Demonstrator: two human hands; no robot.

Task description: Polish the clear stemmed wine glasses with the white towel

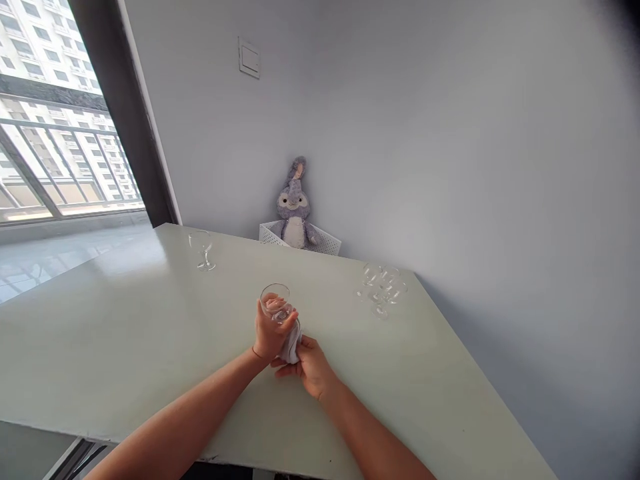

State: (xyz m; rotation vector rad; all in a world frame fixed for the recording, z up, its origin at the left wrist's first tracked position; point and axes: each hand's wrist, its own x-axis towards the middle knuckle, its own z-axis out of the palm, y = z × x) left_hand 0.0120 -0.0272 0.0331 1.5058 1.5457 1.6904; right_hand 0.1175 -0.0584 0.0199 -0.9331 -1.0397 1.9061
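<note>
My left hand (pixel 273 333) is wrapped round the bowl of a clear stemmed glass (pixel 275 291), its rim turned up and away from me. Against the lower part of that glass, my right hand (pixel 311 365) grips a white cloth (pixel 291 343) between thumb and fingers. The cloth hides the glass's stem and foot. Both hands are just above the pale table (pixel 200 347), near its middle.
Another stemmed glass (pixel 201 250) stands alone at the far left of the table. Several glasses (pixel 383 287) cluster at the right. Beyond the back edge, a plush rabbit (pixel 294 207) sits in a white perforated basket (pixel 327 245) against the walls.
</note>
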